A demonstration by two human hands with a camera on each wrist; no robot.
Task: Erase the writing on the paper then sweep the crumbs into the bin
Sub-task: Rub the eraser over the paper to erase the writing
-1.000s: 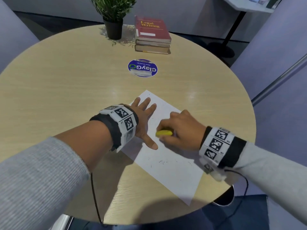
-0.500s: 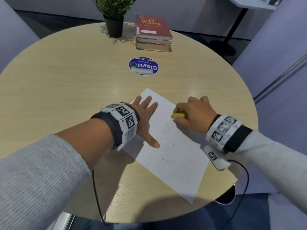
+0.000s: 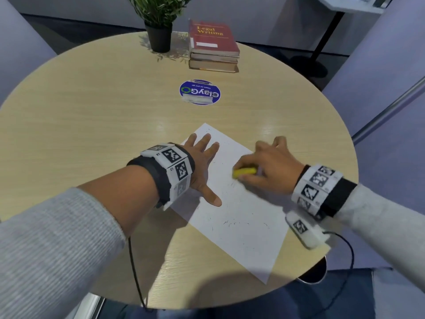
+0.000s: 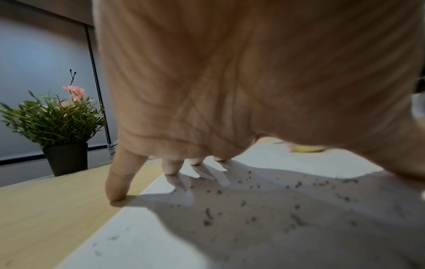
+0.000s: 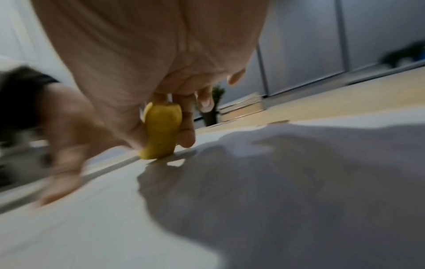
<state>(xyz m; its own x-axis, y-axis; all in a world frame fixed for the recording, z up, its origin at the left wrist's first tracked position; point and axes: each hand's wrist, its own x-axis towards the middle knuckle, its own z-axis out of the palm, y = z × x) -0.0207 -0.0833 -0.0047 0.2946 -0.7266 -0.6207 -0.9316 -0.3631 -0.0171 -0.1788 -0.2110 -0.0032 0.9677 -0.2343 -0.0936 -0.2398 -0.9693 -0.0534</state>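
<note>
A white sheet of paper (image 3: pixel 241 217) lies slanted on the round wooden table (image 3: pixel 92 125). My left hand (image 3: pixel 202 164) lies flat with spread fingers on the sheet's left edge and pins it down; in the left wrist view the fingertips (image 4: pixel 116 193) touch table and paper (image 4: pixel 299 227). My right hand (image 3: pixel 269 166) pinches a yellow eraser (image 3: pixel 244 172) between thumb and fingers, its tip pressed to the paper (image 5: pixel 253 200); the eraser (image 5: pixel 161 131) stands upright in the right wrist view. Dark eraser crumbs (image 3: pixel 234 223) are strewn over the sheet, with more crumbs (image 4: pixel 230 205) under my left palm.
A potted plant (image 3: pixel 159 24) and a stack of books (image 3: pixel 212 47) stand at the table's far side. A round blue sticker (image 3: pixel 199 92) sits mid-table. A dark round bin rim (image 3: pixel 315 272) shows below the table's near right edge. A cable hangs from each wrist.
My right hand rubbed the eraser from beside my left thumb out to the upper right, then back down toward the sheet's middle. The left hand stayed flat on the paper.
</note>
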